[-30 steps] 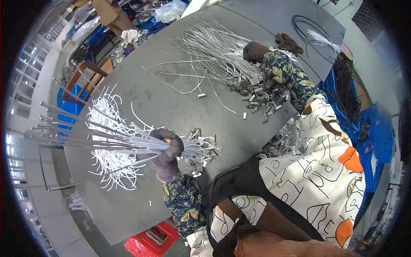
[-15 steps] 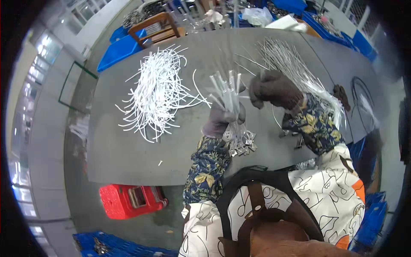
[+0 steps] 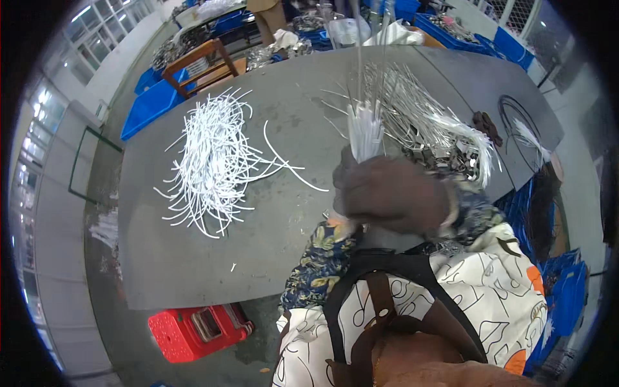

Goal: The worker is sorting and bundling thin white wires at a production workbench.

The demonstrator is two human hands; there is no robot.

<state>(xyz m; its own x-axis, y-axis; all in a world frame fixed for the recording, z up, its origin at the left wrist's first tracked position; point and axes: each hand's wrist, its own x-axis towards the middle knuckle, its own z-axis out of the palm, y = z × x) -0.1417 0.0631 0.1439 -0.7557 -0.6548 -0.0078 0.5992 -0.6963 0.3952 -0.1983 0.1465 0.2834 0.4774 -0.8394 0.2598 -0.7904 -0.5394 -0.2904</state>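
Note:
In front of my body, my gloved left hand (image 3: 344,174) is closed round a bundle of white-sleeved wires (image 3: 365,132). The sleeve ends point away from me, and thin strands rise above them. My right hand (image 3: 396,197), in a dark glove and smeared by motion, lies across the left hand and the bundle's lower part. Its fingers are hidden, so its grip does not show. Right of the hands lies a pile of thin silvery wires (image 3: 419,106) with white sleeves and small dark metal ends. Farther left is a heap of loose white tubes (image 3: 216,155).
The grey table (image 3: 277,213) spans the view. A dark glove (image 3: 487,128) and a black coil (image 3: 516,119) lie at its right. A red stool (image 3: 193,334) stands below the near left edge. Beyond the far edge are a wooden chair (image 3: 200,64), a blue bin (image 3: 151,111) and a standing person (image 3: 269,19).
My right hand has moved left and nearer, from beside the bundle to over my left hand. The metal ends under the bundle are now hidden. The whole view has shifted.

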